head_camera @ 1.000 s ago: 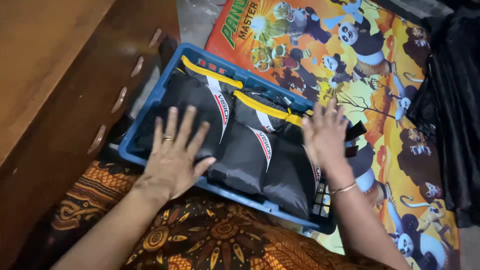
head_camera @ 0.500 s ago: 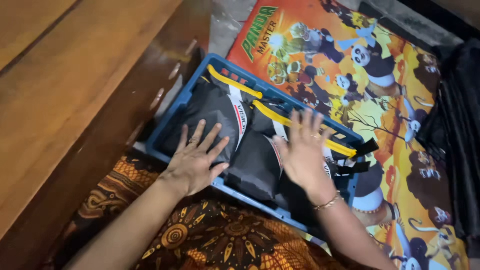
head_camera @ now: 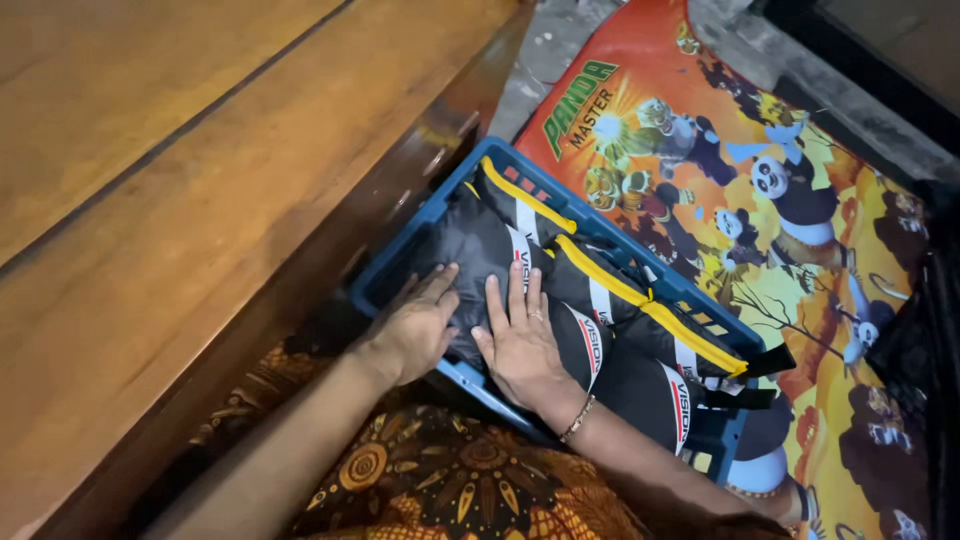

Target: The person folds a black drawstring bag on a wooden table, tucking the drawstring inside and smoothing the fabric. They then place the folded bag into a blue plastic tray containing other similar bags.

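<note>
Wooden furniture flanks a cartoon floor mat [head_camera: 800, 230] where a blue plastic crate [head_camera: 400, 262] sits. Black padded bags [head_camera: 560, 290] with yellow trim already lie packed inside, long axes running from the crate's near-left corner toward its far-right edge. Left hand [head_camera: 415, 325] and right hand [head_camera: 520, 340] press flat, fingers spread, gripping nothing; flattening seems unfinished.

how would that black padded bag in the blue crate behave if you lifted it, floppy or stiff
Probably floppy: the black padded bag bulges and creases under both hands, left hand and right hand. Likely light for its size, being puffy. Its sheen suggests slick fabric, so it may slide inside the blue crate.
</note>
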